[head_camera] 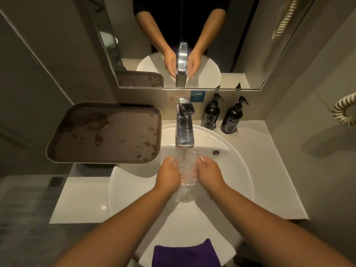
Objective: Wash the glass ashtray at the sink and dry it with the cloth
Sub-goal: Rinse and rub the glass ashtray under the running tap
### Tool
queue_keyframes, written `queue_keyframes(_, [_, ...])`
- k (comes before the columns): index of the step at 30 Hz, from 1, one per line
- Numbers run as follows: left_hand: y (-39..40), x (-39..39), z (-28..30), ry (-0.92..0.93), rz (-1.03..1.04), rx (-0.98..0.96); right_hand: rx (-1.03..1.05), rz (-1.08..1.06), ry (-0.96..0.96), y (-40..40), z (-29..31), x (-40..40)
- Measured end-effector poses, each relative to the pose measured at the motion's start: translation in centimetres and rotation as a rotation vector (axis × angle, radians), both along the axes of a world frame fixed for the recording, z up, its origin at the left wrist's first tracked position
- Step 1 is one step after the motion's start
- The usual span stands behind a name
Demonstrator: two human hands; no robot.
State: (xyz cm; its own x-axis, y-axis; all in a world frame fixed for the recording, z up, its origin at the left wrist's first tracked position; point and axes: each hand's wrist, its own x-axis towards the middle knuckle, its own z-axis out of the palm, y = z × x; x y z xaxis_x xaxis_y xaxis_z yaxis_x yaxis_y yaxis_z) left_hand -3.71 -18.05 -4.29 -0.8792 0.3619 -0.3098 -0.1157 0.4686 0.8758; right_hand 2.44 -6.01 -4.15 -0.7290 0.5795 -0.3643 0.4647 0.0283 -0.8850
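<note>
The clear glass ashtray point(187, 168) is held over the white sink basin point(237, 170), directly under the chrome tap point(184, 130). Water runs from the spout into the ashtray and spills over its near edge. My left hand point(168, 175) grips its left side and my right hand point(209, 173) grips its right side, fingers curled round the rim. A folded purple cloth point(185, 254) lies over the sink's near edge, below my forearms.
A wet brown tray point(106, 133) sits on the left of the counter, spotted with droplets. Two black pump bottles point(211, 112) point(232, 117) stand right of the tap. A mirror point(250, 45) hangs above, and a coiled cord point(342, 110) hangs on the right wall.
</note>
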Motion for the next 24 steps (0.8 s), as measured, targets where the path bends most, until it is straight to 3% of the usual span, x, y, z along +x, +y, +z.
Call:
queue_keyframes(2, [-0.2, -0.3, -0.4, -0.105, -0.035, 0.033, 0.044, 0.108, -0.029, 0.1, -0.3, 0.3])
queue_keyframes(5, [-1.2, -1.7, -0.4, -0.145, -0.260, -0.104, -0.019, 0.466, -0.088, 1.4, 0.9, 0.4])
queue_keyframes(7, [-1.4, -2.0, -0.3, -0.156, -0.310, -0.158, 0.044, 0.581, -0.143, 1.9, 1.5, 0.0])
queue_keyframes(10, [-1.2, -2.4, 0.3, -0.173, -0.250, -0.141, 0.524, 0.739, -0.142, 2.2, 1.6, -0.1])
queue_keyframes(13, [-1.3, -3.1, 1.3, -0.240, -0.186, -0.079, 0.854, 1.026, -0.081, 2.0, 1.3, 1.4])
queue_keyframes(16, [-1.2, -3.0, 2.6, -0.379, -0.166, -0.002, 1.055, 1.000, 0.076, 2.0, 1.0, 2.2])
queue_keyframes(19, [-0.6, -2.6, 3.2, -0.511, -0.120, 0.137, 0.936, 0.821, 0.226, 2.3, 1.0, 1.9])
queue_keyframes(24, [0.3, -1.6, 2.2, -0.559, 0.031, 0.344, 0.398, 0.489, 0.102, 1.5, 0.4, 1.8])
